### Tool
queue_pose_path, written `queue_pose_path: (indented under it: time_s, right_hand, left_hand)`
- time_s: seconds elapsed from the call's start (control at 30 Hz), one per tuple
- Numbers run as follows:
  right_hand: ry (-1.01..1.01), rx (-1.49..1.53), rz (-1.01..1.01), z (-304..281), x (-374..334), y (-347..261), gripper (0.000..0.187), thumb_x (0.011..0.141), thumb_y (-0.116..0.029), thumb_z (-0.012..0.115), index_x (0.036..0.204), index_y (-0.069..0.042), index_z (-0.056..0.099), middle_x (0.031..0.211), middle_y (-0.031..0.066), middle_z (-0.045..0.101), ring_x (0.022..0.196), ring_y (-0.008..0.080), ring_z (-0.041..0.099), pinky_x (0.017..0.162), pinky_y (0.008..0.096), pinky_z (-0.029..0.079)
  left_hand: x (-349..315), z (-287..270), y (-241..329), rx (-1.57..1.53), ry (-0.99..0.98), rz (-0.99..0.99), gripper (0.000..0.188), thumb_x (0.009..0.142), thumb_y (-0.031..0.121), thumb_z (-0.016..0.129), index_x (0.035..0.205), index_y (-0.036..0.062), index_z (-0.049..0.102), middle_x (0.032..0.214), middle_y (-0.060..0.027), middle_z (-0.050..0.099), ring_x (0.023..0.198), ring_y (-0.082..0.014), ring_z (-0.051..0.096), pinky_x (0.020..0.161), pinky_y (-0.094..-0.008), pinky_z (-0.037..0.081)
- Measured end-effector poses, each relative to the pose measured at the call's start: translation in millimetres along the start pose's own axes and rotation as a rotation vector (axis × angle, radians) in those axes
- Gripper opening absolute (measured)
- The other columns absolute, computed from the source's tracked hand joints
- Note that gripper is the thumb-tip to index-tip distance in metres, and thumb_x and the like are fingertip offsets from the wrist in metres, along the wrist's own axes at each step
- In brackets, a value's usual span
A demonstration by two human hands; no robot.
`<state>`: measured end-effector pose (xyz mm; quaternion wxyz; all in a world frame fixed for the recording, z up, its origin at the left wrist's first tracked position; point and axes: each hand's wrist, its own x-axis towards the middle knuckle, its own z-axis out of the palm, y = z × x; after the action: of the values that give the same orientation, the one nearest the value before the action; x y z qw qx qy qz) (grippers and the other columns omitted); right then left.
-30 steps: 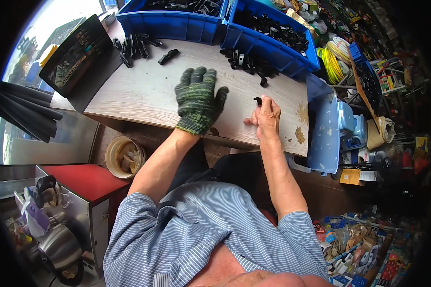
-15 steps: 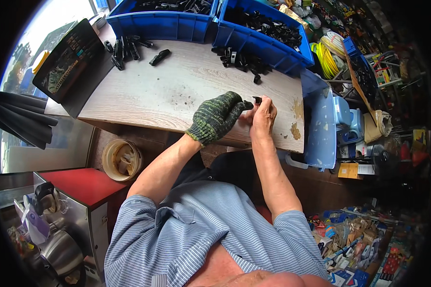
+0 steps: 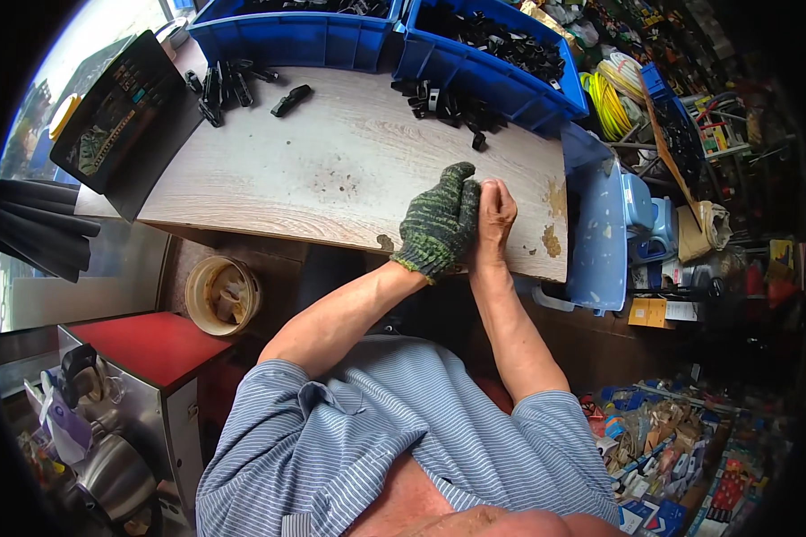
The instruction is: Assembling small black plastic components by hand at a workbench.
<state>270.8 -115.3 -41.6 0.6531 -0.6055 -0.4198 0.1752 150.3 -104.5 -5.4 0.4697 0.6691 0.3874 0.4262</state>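
Seen at the near right part of the wooden tabletop [image 3: 313,170]: left hand [image 3: 439,224] in a green knit glove, right hand [image 3: 493,215] bare, both pressed together side by side. Fingers of both curled inward toward each other, closed narrow around something between them; not possible to tell what is held, hidden by the glove and the palm.

At the far edge of the tabletop, two blue plastic bins. Left bin [image 3: 295,36] touching the far edge, with dark parts barely showing inside. Right bin [image 3: 501,67] at the far right corner, filled with many small black plastic parts [image 3: 501,31]. Loose black parts [image 3: 448,103] scattered on the tabletop just in front of the right bin, well apart from the hands. Another small group of black parts [image 3: 224,85] on the far left part of the tabletop.

Against the right end of the tabletop, a light blue tray [image 3: 595,233], standing on edge. Below the left near corner of the tabletop, a round beige bucket [image 3: 224,295] with some scraps inside.
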Motion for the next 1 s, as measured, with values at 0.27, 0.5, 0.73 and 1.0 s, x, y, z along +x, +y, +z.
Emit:
queue_pose_path:
  time_s: [0.27,0.5,0.73,1.0]
  right_hand:
    - [-0.134,0.29,0.197,-7,-3,-11,0.028,0.1,-0.03,0.055,0.08,-0.011,0.057,0.074,-0.006,0.049,0.067,0.0053,0.044,0.059,0.0243,0.038]
    - [0.101,0.362,0.561,-11,8,-33,0.033,0.097,-0.029,0.05,0.07,-0.011,0.044,0.047,0.0027,0.036,0.039,0.0149,0.039,0.052,0.0462,0.059]
    - [0.595,0.269,0.492,-94,89,-17,0.043,0.093,-0.041,0.057,0.102,-0.001,0.048,0.054,0.0054,0.035,0.042,0.018,0.04,0.06,0.0518,0.061]
    - [0.448,0.062,0.595,-77,81,-19,0.04,0.088,-0.039,0.07,0.091,-0.001,0.056,0.055,0.0044,0.042,0.038,0.0158,0.042,0.05,0.042,0.059]
  left_hand:
    - [0,0,-6,0.096,-0.008,0.143,0.044,0.1,0.035,0.052,0.132,0.0055,0.051,0.092,-0.0242,0.069,0.083,-0.0414,0.067,0.073,-0.0493,0.052]
    - [52,-98,-19,0.606,0.13,-0.041,0.053,0.096,0.047,0.056,0.133,0.0098,0.054,0.089,-0.0187,0.072,0.088,-0.0383,0.069,0.081,-0.0476,0.052]
    - [108,-198,-54,1.037,0.191,-0.19,0.047,0.094,0.049,0.054,0.112,0.0075,0.067,0.102,-0.0218,0.07,0.096,-0.0391,0.067,0.085,-0.049,0.052]
    - [65,-154,-49,1.081,-0.004,0.314,0.023,0.089,0.018,0.058,0.111,0.0144,0.065,0.093,-0.0172,0.064,0.09,-0.0379,0.063,0.074,-0.0512,0.051]
